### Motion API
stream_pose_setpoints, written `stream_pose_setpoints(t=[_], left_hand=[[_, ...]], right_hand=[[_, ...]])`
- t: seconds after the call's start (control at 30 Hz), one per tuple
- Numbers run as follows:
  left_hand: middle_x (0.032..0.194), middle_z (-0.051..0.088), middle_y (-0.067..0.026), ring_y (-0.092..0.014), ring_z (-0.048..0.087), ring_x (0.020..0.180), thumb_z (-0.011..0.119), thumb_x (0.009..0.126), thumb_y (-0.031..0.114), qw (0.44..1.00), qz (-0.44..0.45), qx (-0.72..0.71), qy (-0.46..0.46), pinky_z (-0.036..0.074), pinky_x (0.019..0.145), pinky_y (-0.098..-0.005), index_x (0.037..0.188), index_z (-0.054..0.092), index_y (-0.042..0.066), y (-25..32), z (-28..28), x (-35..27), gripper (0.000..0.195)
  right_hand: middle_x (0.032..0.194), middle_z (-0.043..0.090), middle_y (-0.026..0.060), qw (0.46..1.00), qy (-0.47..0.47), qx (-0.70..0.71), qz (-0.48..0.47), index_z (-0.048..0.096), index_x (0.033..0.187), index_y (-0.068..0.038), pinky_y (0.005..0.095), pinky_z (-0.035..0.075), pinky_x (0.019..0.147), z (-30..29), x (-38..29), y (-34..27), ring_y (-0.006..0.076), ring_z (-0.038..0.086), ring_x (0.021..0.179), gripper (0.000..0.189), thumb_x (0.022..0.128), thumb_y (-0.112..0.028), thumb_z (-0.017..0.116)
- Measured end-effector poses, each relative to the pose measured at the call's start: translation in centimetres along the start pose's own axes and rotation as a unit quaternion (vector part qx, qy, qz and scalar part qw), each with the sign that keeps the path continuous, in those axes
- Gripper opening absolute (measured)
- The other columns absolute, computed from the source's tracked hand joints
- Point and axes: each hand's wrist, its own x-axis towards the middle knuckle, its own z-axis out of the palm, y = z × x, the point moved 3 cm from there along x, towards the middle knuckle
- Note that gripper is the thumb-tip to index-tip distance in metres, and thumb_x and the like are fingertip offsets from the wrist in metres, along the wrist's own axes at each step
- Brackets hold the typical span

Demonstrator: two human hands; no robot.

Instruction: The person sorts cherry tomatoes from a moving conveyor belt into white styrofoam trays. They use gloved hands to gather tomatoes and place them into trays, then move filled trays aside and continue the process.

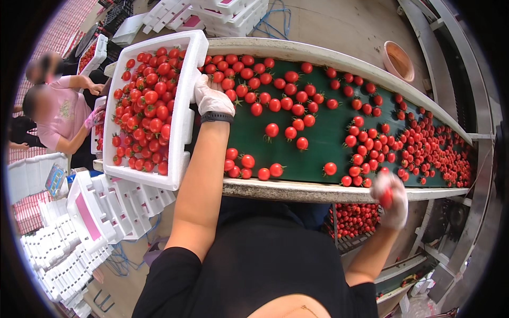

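Observation:
My left hand [214,98], in a pale thin glove with a dark band at the wrist, rests against the side of a white foam box [199,51]. Its thumb lies along the box wall; the fingertips are partly hidden beside the tomatoes. Red cherry tomatoes [149,97] with green stems fill much of this box. Over the near rail of a green conveyor belt [254,135], my right hand [393,202], also gloved and blurred by motion, is closed around at least one red tomato [386,198]. Many loose tomatoes [286,103] lie on the belt, thickest at its right end.
A crate of tomatoes [354,216] stands below the near rail [278,190]. White foam boxes [91,210] are stacked at lower left, and more foam boxes [234,16] at the back. Two people [63,107] work at left. A round tub [399,61] sits beyond the far rail.

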Motion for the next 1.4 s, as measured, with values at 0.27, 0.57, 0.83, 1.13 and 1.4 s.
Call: stream_pose_setpoints(t=[0.27,0.57,0.83,1.13,1.4], left_hand=[[0.112,0.054,-0.0061,-0.02,0.052,0.101,0.064,0.079,0.024,0.999,-0.006,0.041,-0.025,0.041,0.096,-0.0329,0.11,0.052,0.009,0.1,1.4,-0.3,0.037],[0.109,0.057,-0.0055,-0.021,0.054,0.102,0.069,0.077,0.022,0.996,-0.035,0.027,-0.078,0.042,0.097,-0.0391,0.107,0.056,0.012,0.1,2.6,0.4,0.034],[0.113,0.058,-0.0106,-0.028,0.054,0.108,0.064,0.081,0.029,0.984,-0.093,0.036,-0.149,0.039,0.101,-0.046,0.111,0.053,0.01,-0.5,3.7,0.8,0.038],[0.131,0.046,-0.0151,-0.033,0.042,0.123,0.059,0.082,0.04,0.95,-0.204,0.077,-0.222,0.028,0.107,-0.0511,0.124,0.047,0.006,-4.0,5.2,-1.5,0.055],[0.131,0.047,-0.0144,-0.029,0.044,0.121,0.06,0.083,0.04,0.946,-0.168,0.119,-0.249,0.031,0.106,-0.0464,0.13,0.044,0.004,-3.3,5.3,-1.4,0.062]], right_hand=[[0.128,0.053,0.0139,0.909,0.305,-0.234,0.162,0.043,0.133,0.0,0.0371,0.036,0.102,-10.9,-15.5,3.9,0.0264,0.05,0.118,0.05,0.093,-0.028,0.052],[0.146,0.028,0.0153,0.948,0.13,0.248,0.154,0.022,0.143,-0.001,0.0399,0.023,0.112,5.7,8.4,8.7,0.0288,0.026,0.136,0.056,0.098,-0.025,0.043],[0.138,0.033,0.0177,0.925,0.299,0.206,-0.11,0.015,0.145,-0.01,0.04,0.026,0.111,4.4,20.1,9.7,0.0275,0.036,0.13,0.064,0.094,-0.021,0.052],[0.127,0.047,0.0069,0.934,0.224,0.257,-0.11,0.041,0.131,-0.011,0.0381,0.034,0.106,7.3,22.9,10.6,0.0231,0.046,0.119,0.047,0.09,-0.027,0.058],[0.129,0.045,0.01,0.995,0.089,0.005,0.046,0.037,0.137,-0.01,0.0332,0.041,0.098,6.2,20.7,7.8,0.0208,0.052,0.111,0.06,0.083,-0.012,0.063]])
